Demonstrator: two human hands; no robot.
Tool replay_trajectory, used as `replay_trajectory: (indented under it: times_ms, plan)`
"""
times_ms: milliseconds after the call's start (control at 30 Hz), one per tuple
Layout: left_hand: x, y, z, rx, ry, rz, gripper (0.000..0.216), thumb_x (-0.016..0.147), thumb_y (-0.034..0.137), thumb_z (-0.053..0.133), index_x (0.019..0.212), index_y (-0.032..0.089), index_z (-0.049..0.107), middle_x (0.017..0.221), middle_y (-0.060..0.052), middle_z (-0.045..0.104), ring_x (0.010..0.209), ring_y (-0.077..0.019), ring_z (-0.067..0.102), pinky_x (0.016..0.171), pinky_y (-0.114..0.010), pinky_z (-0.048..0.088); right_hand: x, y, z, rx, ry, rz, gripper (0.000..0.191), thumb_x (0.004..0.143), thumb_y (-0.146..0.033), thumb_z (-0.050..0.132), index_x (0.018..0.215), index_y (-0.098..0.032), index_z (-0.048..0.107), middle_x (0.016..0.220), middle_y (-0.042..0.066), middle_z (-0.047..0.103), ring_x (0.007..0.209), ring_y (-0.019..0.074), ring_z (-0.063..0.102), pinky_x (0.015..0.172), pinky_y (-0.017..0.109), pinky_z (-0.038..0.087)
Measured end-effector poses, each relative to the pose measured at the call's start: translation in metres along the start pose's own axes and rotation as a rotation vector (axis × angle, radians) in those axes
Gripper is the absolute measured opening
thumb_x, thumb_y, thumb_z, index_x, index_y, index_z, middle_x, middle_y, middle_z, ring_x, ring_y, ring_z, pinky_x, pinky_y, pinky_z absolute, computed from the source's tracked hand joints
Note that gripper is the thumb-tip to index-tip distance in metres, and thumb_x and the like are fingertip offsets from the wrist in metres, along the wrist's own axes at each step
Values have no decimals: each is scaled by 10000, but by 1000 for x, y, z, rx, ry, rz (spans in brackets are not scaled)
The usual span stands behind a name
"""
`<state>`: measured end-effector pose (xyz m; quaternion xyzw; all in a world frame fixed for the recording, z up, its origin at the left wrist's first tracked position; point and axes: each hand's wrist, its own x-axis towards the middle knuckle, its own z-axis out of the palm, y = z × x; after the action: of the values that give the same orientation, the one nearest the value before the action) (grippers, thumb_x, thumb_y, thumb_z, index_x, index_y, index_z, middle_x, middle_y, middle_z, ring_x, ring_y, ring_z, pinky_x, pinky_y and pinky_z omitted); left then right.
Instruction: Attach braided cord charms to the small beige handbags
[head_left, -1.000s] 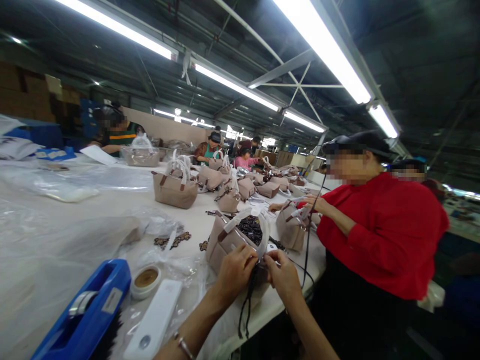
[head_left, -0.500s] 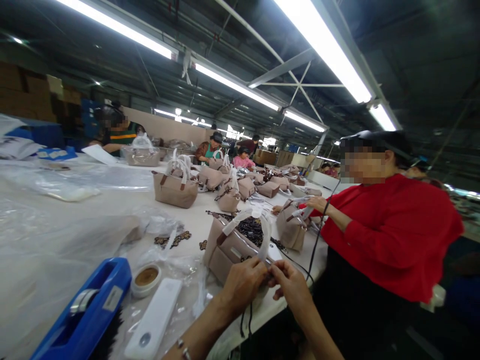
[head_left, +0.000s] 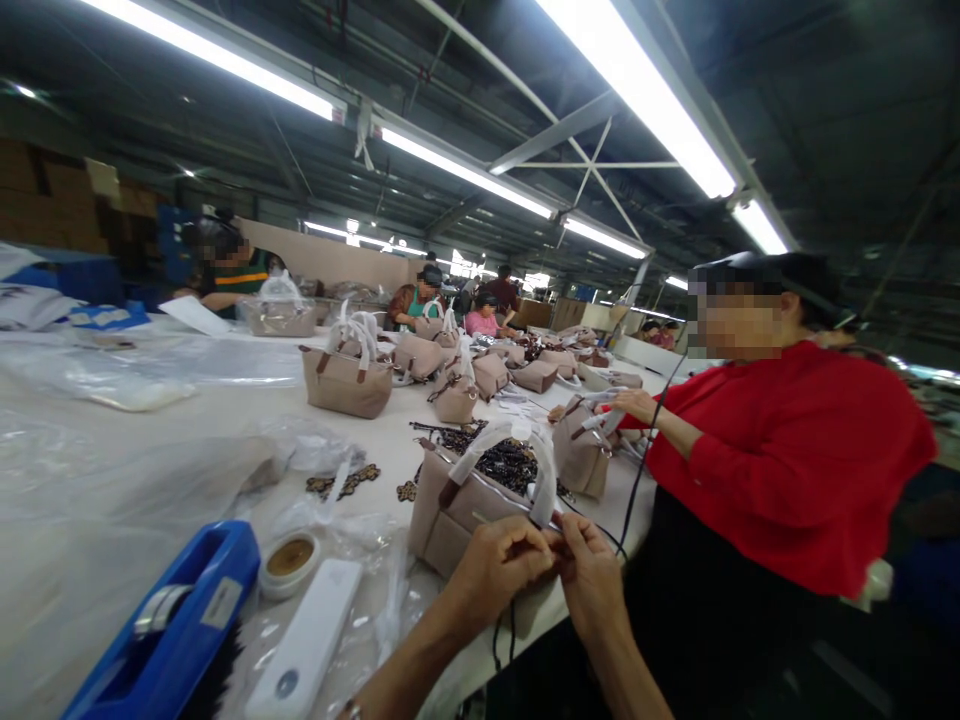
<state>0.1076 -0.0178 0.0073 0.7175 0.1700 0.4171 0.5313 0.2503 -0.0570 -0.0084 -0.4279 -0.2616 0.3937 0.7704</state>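
Observation:
A beige handbag (head_left: 450, 525) stands at the table's near edge, its handles (head_left: 551, 465) wrapped in white material. At its near right end, my left hand (head_left: 499, 570) has the thumb and fingers pinched together. My right hand (head_left: 592, 575) pinches right beside it, and the fingertips of both meet below the handle's foot. Whatever lies between them is too small and covered to make out. Thin black cord strands (head_left: 504, 640) hang beneath my hands; where they are attached is hidden. Behind the bag lies a heap of dark beaded or chain-like strips (head_left: 506, 465).
At left lie a blue tape dispenser (head_left: 169, 630), a tape roll (head_left: 289, 562), a white oblong device (head_left: 307, 640) and clear plastic sheets (head_left: 135, 480). More beige bags (head_left: 349, 385) stand farther back. A co-worker in red (head_left: 780, 470) handles another bag (head_left: 581, 455) at right.
My hands have shifted slightly right along the bag's end, still close together. The right hand's fingers have drawn upright. The hanging cord strands moved a little right.

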Motion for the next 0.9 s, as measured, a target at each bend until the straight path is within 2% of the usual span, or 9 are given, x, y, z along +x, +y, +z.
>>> replay_trajectory:
  times_ms: [167,300,433,533,600,733,900]
  plan:
    - [6,-21,-12,1,97,-108,125,800,255,577,726,166,625,640,31,576,587,-113,515,568,-228,397,8,8,-9,162,86,-34,436,522,-373,914,792,-177,632,866,-1,726,695,131,699,532,180,566]
    - [8,-33,-15,-49,143,-173,144,799,292,570,729,170,599,633,33,571,566,-112,512,544,-225,405,9,17,-17,212,67,-22,389,583,-387,885,809,-203,628,755,-38,680,638,84,647,536,145,554]
    - [10,-30,-9,-62,150,-174,162,815,315,571,743,172,593,605,36,553,554,-109,502,508,-212,392,-1,19,-11,242,-38,74,344,624,-402,862,776,-226,608,633,-72,563,504,55,523,461,145,488]
    - [11,-26,-5,-120,132,-137,169,810,321,584,748,165,598,650,19,589,555,-107,522,505,-211,421,-9,15,-3,125,-145,88,317,650,-426,840,767,-219,631,622,-56,557,509,77,505,471,188,465]
    - [12,-25,-5,-188,128,-122,183,811,336,593,762,161,599,705,2,620,584,-115,557,521,-217,455,-13,12,0,9,-184,71,324,648,-436,839,807,-204,678,639,-31,600,547,96,537,542,223,488]
    - [12,-27,-8,-286,125,-175,197,792,350,631,761,159,593,687,2,645,578,-119,588,543,-229,480,-13,1,-1,-118,-212,16,341,635,-407,849,866,-184,735,648,-5,641,635,124,574,679,262,496]
    - [10,-31,-12,-396,157,-226,247,730,355,716,802,158,586,685,-3,678,544,-119,609,533,-237,484,-11,-13,-3,-277,-225,-58,303,685,-418,811,864,-187,731,686,0,660,661,132,583,672,254,477]
